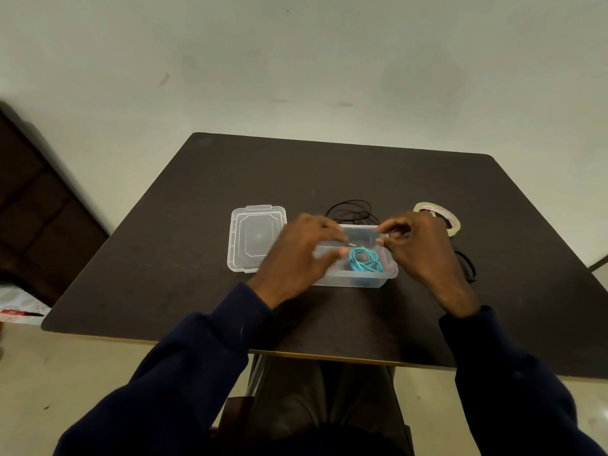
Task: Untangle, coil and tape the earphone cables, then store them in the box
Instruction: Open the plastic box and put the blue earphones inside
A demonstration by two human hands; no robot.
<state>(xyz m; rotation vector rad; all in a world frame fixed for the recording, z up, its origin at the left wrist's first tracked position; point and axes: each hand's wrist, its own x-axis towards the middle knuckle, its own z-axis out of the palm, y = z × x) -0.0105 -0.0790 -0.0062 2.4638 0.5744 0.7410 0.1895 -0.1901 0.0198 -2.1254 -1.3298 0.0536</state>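
Pinching what looks like a clear tape strip between left grip and right grip, just above the box holding 1 coiled teal cable. Likely the taping step; next, wrapping that strip round the black cable behind the box.

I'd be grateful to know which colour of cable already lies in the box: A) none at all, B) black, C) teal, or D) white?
C: a teal cable lies coiled in the clear box, while a black cable lies on the table behind it.
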